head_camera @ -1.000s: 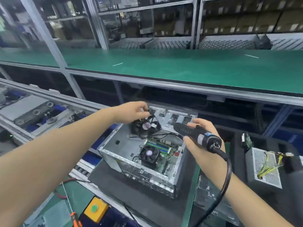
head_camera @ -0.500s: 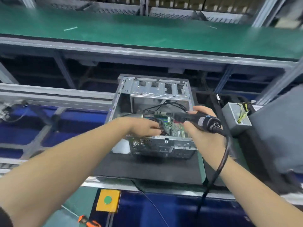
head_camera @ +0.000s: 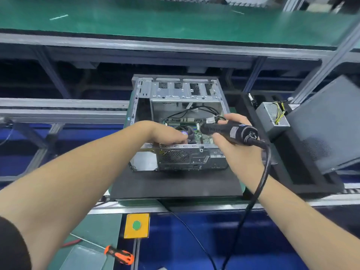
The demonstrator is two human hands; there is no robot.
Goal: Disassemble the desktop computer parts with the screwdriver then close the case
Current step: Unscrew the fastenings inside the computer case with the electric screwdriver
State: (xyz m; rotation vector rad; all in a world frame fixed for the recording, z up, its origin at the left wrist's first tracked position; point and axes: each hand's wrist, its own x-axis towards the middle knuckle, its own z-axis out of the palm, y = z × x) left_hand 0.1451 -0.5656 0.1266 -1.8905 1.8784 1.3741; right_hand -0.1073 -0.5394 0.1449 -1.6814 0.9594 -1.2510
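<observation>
The open desktop case (head_camera: 176, 92) lies on a black mat (head_camera: 175, 185), its rear panel toward me. Inside it shows the motherboard (head_camera: 202, 136), loose black cables and a black fan (head_camera: 188, 134) with a purple hub. My left hand (head_camera: 165, 133) reaches into the case from the left. Its fingertips are at that fan, and the grip is hidden by the hand itself. My right hand (head_camera: 233, 151) grips the black corded electric screwdriver (head_camera: 229, 131) over the case's right side, tip pointing left toward the board.
A grey power supply (head_camera: 272, 117) with yellow wires sits on a black tray at the right, beside a leaning dark side panel (head_camera: 327, 123). Near me are a yellow box with a green button (head_camera: 136, 225) and an orange-black hand screwdriver (head_camera: 118, 254). A green shelf (head_camera: 175, 16) runs behind.
My view has swung down and squared onto the case. My left hand, which held a fan above the case, has gone down inside it. My right hand still holds the electric screwdriver.
</observation>
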